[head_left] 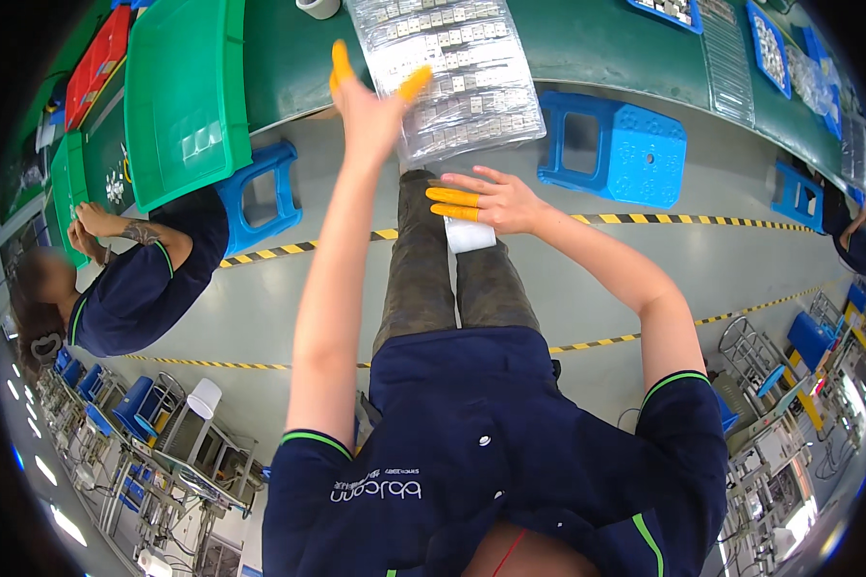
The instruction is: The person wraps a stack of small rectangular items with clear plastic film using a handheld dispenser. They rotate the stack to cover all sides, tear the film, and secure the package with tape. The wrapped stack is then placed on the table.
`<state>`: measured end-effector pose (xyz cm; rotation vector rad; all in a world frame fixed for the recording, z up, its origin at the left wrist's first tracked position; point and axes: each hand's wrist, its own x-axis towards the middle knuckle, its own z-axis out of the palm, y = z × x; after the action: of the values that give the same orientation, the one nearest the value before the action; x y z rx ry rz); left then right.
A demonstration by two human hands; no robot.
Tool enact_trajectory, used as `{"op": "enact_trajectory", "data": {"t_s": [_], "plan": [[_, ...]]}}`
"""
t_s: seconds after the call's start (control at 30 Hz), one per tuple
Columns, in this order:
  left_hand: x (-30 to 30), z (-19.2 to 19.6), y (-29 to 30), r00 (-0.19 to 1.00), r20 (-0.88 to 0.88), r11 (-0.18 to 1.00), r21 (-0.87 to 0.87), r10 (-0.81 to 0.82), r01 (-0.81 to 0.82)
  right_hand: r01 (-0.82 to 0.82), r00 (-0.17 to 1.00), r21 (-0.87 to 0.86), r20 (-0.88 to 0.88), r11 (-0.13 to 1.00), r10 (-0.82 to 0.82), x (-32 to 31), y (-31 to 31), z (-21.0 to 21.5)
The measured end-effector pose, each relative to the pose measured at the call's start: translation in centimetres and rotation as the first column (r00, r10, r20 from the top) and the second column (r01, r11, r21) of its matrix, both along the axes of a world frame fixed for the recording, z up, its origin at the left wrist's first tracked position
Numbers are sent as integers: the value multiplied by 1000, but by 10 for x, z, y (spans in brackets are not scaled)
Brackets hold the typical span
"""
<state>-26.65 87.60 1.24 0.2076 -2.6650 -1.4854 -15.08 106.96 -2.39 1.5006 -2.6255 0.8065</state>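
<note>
A clear plastic tray (452, 72) with several rows of small silver-and-white connectors juts over the near edge of the green bench. My left hand (369, 111) is at the tray's left side, thumb and forefinger spread wide, with yellow finger cots on them. Its thumb lies over the tray's edge; whether it presses there I cannot tell. Below the tray's near edge, my right hand (500, 204) holds a small white roll (470, 237) over my legs. Two of its fingers wear yellow cots, and they reach across the roll's top. Its thumb is hidden.
A large green bin (137, 178) stands at the left of the bench (597, 53). Blue stools (645, 154) sit under the front edge. A co-worker (149, 279) works at the left, another at the far right. Blue trays of parts (768, 48) lie at the back right.
</note>
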Motion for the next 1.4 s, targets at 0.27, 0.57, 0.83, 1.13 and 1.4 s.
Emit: {"op": "enact_trajectory", "data": {"t_s": [0.27, 0.57, 0.83, 1.13, 1.4], "plan": [[108, -8, 23, 875, 445, 652, 724, -193, -224, 32, 963, -22, -267, 999, -36, 14, 5, -37], [145, -35, 45, 784, 598, 751, 592, -166, -292, 738, 666, -415, 319, 533, -674, 56, -24, -41], [149, -74, 47, 767, 636, 700, 586, -84, -409, 620, -230, 54, 966, 782, 116, 41, -13, -71], [115, -136, 47, 914, 319, 957, 60, 250, -282, 286, -238, 290, 945, 913, -226, -49, -13, -92], [90, -64, -8, 641, 616, 621, 738, -458, -266, 672, -52, 290, 937, 682, -347, -98, 5, -96]]}}
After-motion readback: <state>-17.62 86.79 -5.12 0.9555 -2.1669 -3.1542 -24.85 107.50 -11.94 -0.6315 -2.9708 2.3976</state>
